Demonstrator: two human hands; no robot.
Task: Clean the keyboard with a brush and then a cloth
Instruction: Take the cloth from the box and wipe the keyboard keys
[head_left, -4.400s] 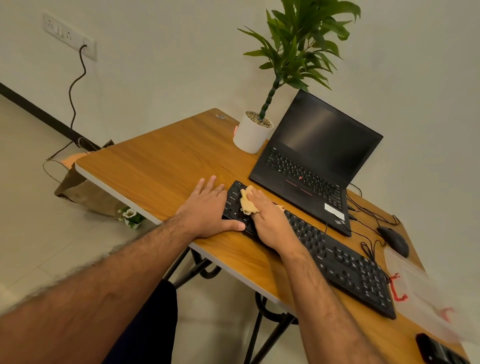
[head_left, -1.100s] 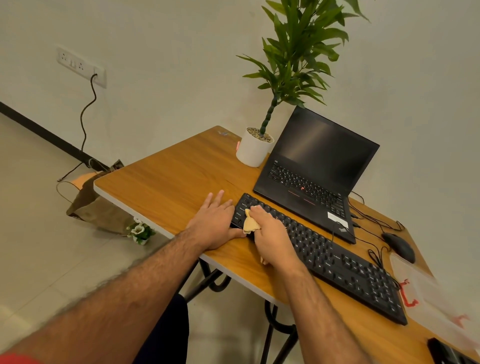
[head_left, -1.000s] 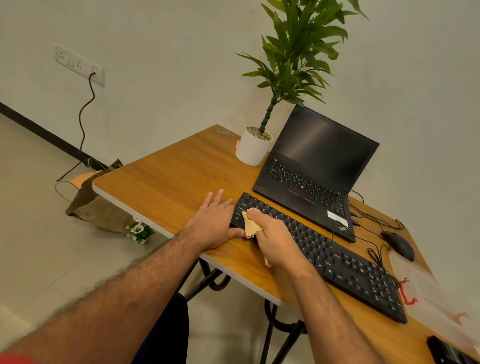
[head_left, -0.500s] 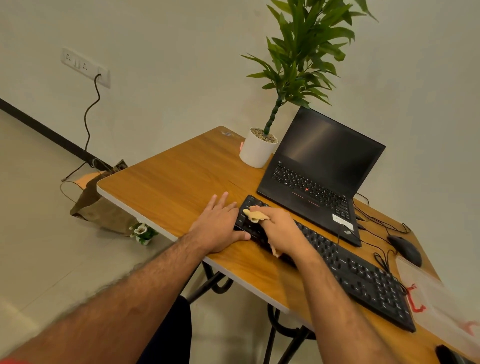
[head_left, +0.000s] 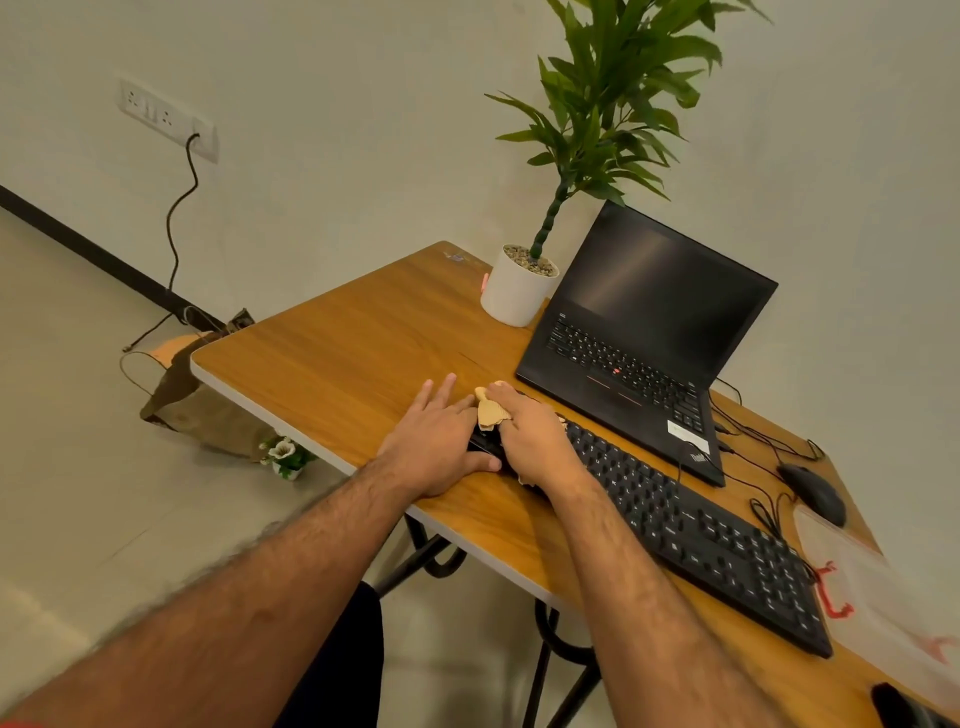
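The right hand (head_left: 530, 441) grips the tan cloth (head_left: 492, 411), now bunched at the keyboard (head_left: 691, 530)'s far left corner, having crept toward 11 o'clock. The left hand (head_left: 434, 447) lies flat, bracing that end. Judging so, wiping has reached the edge.

Plain pale wall (head_left: 363, 156), soft even light. Socket plate (head_left: 166, 118) at ten o'clock, a dark cable (head_left: 179, 208) hanging to the black skirting (head_left: 78, 244). Pale tiled floor (head_left: 78, 493). Wooden table (head_left: 353, 353) on black metal legs (head_left: 545, 670).
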